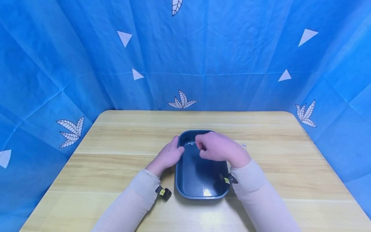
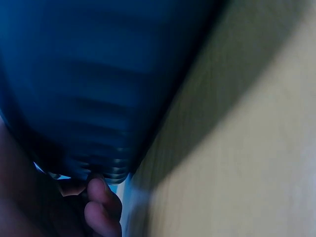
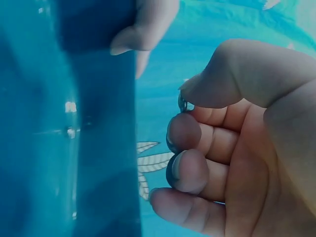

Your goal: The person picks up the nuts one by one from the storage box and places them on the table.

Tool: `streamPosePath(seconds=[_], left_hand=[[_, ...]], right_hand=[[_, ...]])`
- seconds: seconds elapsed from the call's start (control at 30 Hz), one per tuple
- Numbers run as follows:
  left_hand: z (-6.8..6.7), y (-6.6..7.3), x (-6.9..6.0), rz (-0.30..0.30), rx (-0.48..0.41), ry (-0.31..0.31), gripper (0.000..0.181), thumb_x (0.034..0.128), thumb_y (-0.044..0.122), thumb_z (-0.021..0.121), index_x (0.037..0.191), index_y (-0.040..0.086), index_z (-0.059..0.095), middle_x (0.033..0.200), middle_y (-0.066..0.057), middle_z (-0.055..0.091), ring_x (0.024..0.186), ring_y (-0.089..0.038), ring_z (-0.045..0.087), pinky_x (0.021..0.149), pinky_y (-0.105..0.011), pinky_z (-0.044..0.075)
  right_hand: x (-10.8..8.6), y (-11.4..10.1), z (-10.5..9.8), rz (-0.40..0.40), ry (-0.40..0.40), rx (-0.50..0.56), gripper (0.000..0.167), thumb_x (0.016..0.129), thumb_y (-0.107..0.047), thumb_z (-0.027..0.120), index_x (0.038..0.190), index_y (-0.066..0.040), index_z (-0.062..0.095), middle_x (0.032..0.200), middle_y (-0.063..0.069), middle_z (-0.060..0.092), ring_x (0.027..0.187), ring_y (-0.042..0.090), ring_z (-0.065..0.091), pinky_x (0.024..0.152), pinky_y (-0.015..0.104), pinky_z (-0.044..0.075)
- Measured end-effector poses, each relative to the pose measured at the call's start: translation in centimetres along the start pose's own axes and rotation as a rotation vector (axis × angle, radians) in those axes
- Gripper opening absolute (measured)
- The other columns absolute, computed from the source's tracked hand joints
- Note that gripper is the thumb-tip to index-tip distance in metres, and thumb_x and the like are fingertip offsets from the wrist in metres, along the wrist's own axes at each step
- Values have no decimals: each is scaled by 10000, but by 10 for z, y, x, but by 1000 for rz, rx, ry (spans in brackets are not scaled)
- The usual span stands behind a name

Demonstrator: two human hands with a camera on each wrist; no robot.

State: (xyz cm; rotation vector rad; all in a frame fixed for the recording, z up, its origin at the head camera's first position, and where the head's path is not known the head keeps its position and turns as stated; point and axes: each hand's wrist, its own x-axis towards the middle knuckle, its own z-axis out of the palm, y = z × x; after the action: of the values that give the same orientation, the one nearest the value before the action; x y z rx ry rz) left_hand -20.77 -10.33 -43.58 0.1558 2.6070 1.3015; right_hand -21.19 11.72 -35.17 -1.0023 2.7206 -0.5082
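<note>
A dark blue rectangular tray [image 1: 200, 180] with rounded corners stands in the middle of the table. My left hand [image 1: 169, 153] grips its left rim, the thumb over the edge; the left wrist view shows the fingers [image 2: 103, 202] by the tray's ribbed outer wall [image 2: 98, 98]. Above the tray's far right part, my right hand [image 1: 218, 146] pinches a small shiny metal piece [image 3: 183, 100], perhaps ring-shaped, between thumb and index finger. A tiny ring-like piece [image 1: 192, 144] lies inside the tray near its far end. Another small shiny piece [image 1: 244, 145] is on the table, right of the tray.
The wooden table [image 1: 116, 138] extends on both sides of the tray. A blue curtain [image 1: 237, 54] with white leaves and triangles hangs behind and along the sides. Each wrist wears a small black camera, such as the left one [image 1: 164, 193].
</note>
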Motion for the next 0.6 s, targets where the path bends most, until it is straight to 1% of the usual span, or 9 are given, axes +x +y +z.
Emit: streamPosePath(seconds=[0.17,0.47,0.6], left_hand=[[1,1,0,-6,-10,1,520,1036,323,434,1517,136,372,1513,-84,481,1373,-302,459,1099,-586,369],[1,2,-1,-4,-28,4,518,1035,308,433,1520,138,365,1532,-83,463,1402,-323,428,1097,-611,357],[1,3,-2,-11,-35,-1,525,1034,302,433,1527,136,356,1539,-90,454,1406,-332,421,1093,-623,354]], right_hand=[[-8,1,-6,15,18,7,147,830,-91,618,807,-209,534,644,-58,487,600,138,505,573,307,427],[-23,12,-19,48,59,51,119,829,-73,606,846,-179,555,680,-39,519,616,152,508,582,322,441],[-27,18,-23,58,68,52,122,831,-64,602,842,-172,546,679,-35,503,623,157,498,594,330,434]])
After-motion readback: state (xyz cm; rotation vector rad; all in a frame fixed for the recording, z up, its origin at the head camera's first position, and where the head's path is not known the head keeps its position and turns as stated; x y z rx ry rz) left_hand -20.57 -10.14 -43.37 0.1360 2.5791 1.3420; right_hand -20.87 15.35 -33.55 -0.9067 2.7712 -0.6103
